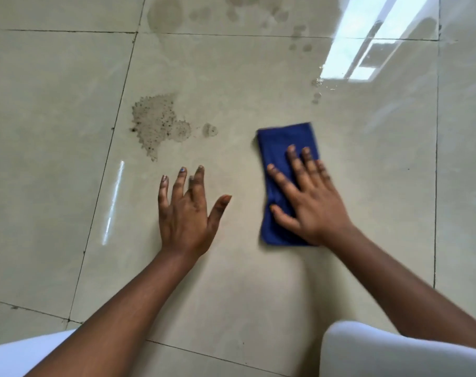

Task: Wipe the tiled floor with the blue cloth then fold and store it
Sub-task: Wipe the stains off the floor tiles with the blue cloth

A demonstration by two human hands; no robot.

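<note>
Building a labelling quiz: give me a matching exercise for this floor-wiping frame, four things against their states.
Things:
1. left hand
2. right hand
3. blue cloth
4. speckled dirty patch

States:
A. folded, flat on the tiles
B. not yet wiped, left of the cloth
C. pressing down on the cloth
D. spread flat on the bare floor

Pairs: 1-D, 2-C, 3-A, 4-B

Glossy beige tiled floor (231, 281) fills the view, w/ dark grout lines (106, 159) running approx. lengthwise and across. A speckled, dirty wet patch (157, 123) sits left of centre; fainter damp spots (299, 36) dot the tiles farther back. Bright window reflection (367, 44) glares at top right, a thin light streak (113, 202) at left. No walls or furniture visible.
</note>
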